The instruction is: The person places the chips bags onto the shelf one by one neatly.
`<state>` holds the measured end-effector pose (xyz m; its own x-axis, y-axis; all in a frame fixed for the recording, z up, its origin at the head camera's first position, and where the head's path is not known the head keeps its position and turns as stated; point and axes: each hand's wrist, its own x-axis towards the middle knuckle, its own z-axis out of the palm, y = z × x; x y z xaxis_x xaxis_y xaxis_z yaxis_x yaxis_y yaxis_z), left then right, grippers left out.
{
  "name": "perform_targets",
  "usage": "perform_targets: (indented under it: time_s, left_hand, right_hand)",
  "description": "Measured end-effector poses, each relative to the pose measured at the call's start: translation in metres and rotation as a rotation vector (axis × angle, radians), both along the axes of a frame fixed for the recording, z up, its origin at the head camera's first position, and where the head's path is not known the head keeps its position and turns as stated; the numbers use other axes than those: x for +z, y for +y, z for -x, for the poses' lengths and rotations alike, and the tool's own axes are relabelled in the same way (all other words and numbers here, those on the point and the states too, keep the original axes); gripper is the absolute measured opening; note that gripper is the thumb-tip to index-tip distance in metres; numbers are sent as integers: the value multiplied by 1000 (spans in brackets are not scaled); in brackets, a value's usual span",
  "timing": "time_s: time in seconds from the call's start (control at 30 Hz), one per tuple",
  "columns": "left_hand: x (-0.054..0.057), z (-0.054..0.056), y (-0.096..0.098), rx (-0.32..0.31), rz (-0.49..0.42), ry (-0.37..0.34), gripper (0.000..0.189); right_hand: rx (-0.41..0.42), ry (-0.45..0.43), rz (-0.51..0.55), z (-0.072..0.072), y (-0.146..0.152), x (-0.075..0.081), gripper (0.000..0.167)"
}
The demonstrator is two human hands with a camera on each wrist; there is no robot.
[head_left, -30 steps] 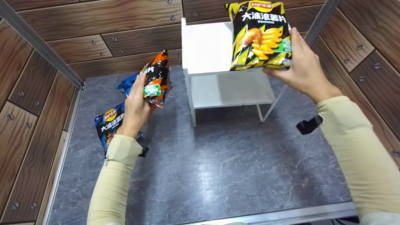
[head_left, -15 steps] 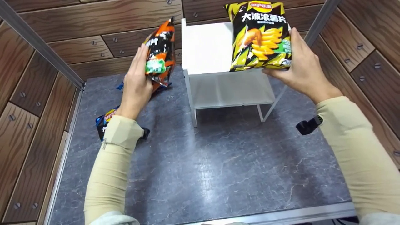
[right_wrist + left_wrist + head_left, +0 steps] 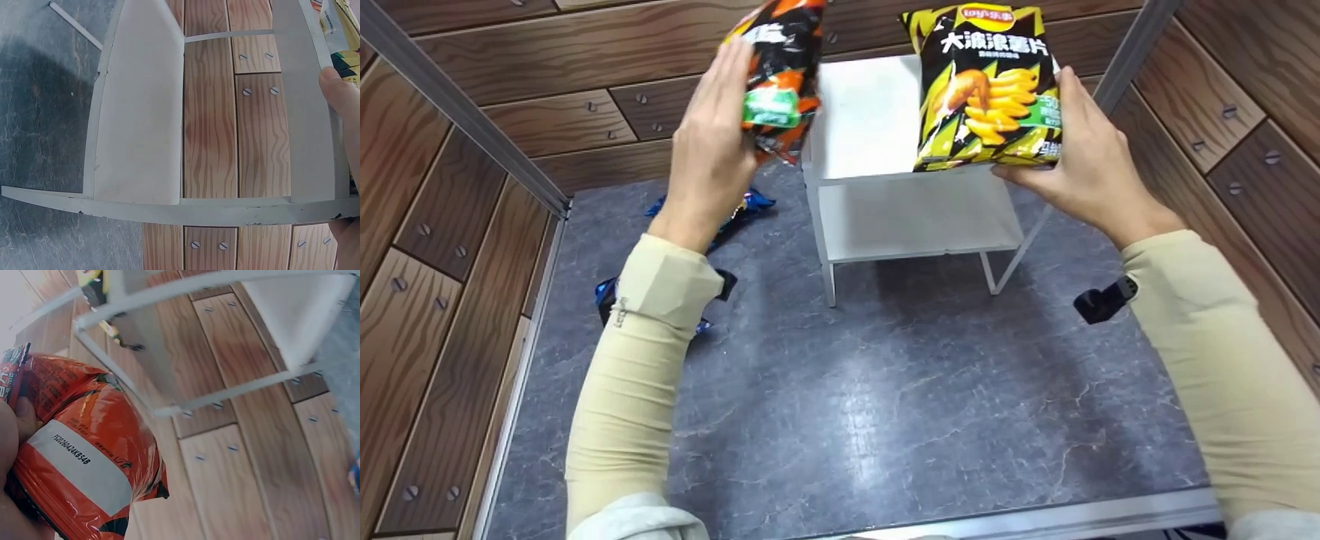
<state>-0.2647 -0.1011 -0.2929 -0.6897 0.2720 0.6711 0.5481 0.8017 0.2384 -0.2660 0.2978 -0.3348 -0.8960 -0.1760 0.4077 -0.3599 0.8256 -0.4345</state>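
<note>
My left hand [image 3: 712, 150] grips an orange and black bag of chips [image 3: 784, 67], held up in the air at the left edge of the white two-tier rack [image 3: 862, 124]. In the left wrist view, the orange back of this chip bag [image 3: 98, 433] shows a white date label. On the right, my right hand [image 3: 1095, 165] holds a yellow and black bag of chips [image 3: 986, 90] by its side and lower edge, upright over the rack's top shelf. The right wrist view catches only a corner of the yellow bag [image 3: 346, 62] beyond the thumb.
Blue chip bags lie on the grey marbled floor [image 3: 840, 420] to the left, one [image 3: 750, 210] near the rack and another [image 3: 607, 292] partly behind my left sleeve. The rack's lower shelf [image 3: 915, 217] sits beneath. Wood-patterned walls [image 3: 562, 60] and metal posts enclose the space.
My left hand has lifted the orange chip bag up and rightward, from over the blue bags to beside the rack's top. The right hand and yellow bag have stayed in place.
</note>
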Motion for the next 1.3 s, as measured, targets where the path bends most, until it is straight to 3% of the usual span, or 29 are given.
perform_targets:
  time_s: [0.23,0.6,0.7,0.87,1.13,1.3]
  left_hand:
    - [22,-1,30,5,167,53,67]
    - [35,-1,76,34,355,-170,69]
    - [34,-1,86,33,420,-223,67]
    - [24,-3,95,35,492,-238,63]
    - [12,-3,99,55,559,-278,111]
    - [4,-1,102,82,583,-240,120]
  right_hand:
    - [7,5,4,0,0,-1,117]
    - [6,11,6,1,0,-1,117]
    - [6,9,7,1,0,-1,117]
    - [3,-10,10,1,-1,0,117]
    - [-1,-10,10,0,-1,1,117]
    - [-4,-12,14,0,0,1,117]
